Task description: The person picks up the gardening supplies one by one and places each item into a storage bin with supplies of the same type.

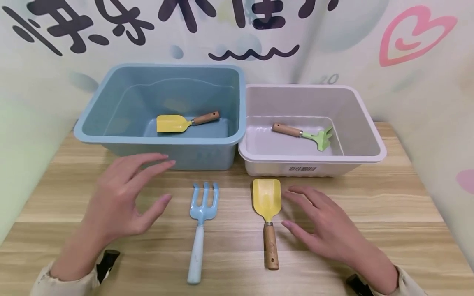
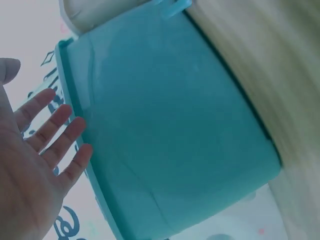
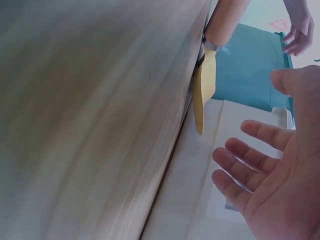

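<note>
A blue hand fork (image 1: 200, 230) with three tines lies on the table, tines pointing away. My left hand (image 1: 124, 195) hovers to its left, fingers spread and holding nothing. To the fork's right lies a yellow hand shovel (image 1: 267, 201) with a wooden handle. Just right of its blade is my right hand (image 1: 324, 224), its fingers extended and apart from the handle. Another yellow shovel (image 1: 173, 123) rests inside the blue tub (image 1: 159, 140). Inside the white tub (image 1: 314, 158) lies a green hand rake (image 1: 320, 139) with a wooden handle.
Both tubs stand side by side at the back of the wooden table (image 1: 233, 263), against a white printed wall (image 1: 333, 53). The blue tub is the taller one. Each wrist carries a black strap (image 1: 107, 263).
</note>
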Demonstrator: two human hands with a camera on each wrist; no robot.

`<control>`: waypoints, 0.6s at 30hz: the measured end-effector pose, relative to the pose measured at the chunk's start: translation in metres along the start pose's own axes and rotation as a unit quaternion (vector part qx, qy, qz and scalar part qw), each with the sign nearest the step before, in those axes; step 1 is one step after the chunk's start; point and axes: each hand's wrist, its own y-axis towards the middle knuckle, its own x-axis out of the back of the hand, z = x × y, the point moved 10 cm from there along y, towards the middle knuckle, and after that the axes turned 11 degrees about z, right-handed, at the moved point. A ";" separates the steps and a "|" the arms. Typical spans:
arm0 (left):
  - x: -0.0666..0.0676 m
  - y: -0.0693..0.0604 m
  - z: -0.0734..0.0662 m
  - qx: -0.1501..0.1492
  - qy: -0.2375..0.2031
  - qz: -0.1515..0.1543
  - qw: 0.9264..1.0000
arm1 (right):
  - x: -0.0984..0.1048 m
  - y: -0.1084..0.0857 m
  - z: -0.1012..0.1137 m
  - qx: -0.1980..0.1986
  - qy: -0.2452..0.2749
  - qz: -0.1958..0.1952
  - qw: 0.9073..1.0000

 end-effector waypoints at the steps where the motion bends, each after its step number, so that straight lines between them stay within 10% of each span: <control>1: 0.001 0.003 0.001 -0.004 -0.004 -0.006 1.000 | 0.000 0.000 0.000 -0.002 -0.002 -0.002 1.000; 9: 0.016 0.021 0.020 -0.012 -0.050 -0.068 0.996 | 0.001 0.000 0.003 -0.020 0.007 -0.016 1.000; 18: 0.042 0.009 0.056 0.070 -0.010 -0.075 0.995 | -0.007 0.017 0.020 -0.006 0.012 -0.019 1.000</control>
